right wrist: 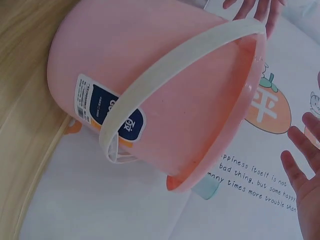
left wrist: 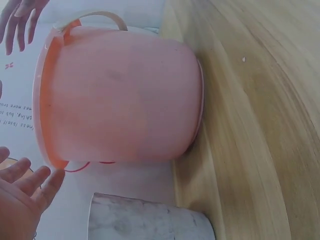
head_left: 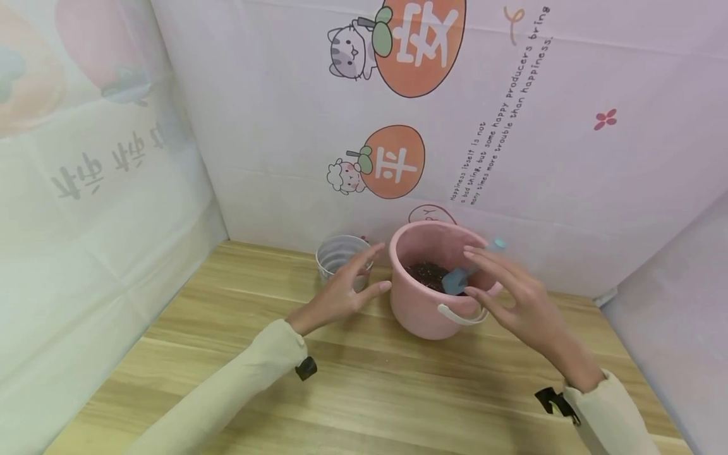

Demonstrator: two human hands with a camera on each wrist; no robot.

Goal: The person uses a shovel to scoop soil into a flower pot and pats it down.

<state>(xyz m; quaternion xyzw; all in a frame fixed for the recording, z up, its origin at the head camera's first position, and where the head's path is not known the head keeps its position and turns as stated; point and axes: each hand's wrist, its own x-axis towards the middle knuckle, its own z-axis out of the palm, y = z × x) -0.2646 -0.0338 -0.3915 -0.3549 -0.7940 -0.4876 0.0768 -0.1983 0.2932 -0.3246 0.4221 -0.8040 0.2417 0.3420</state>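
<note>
A pink bucket stands upright with dark soil inside and a white handle hanging down its side. A small blue trowel leans in it, blade on the soil and handle end past the far rim. My left hand hovers at the bucket's left, fingers spread, holding nothing. Over the right part of the rim is my right hand, its fingers extended; in the right wrist view the same hand is apart from the bucket and holds nothing.
A marbled grey-white pot stands left of the bucket, partly behind my left hand. Both are on a wooden table. A printed white cloth hangs behind the table and along its sides.
</note>
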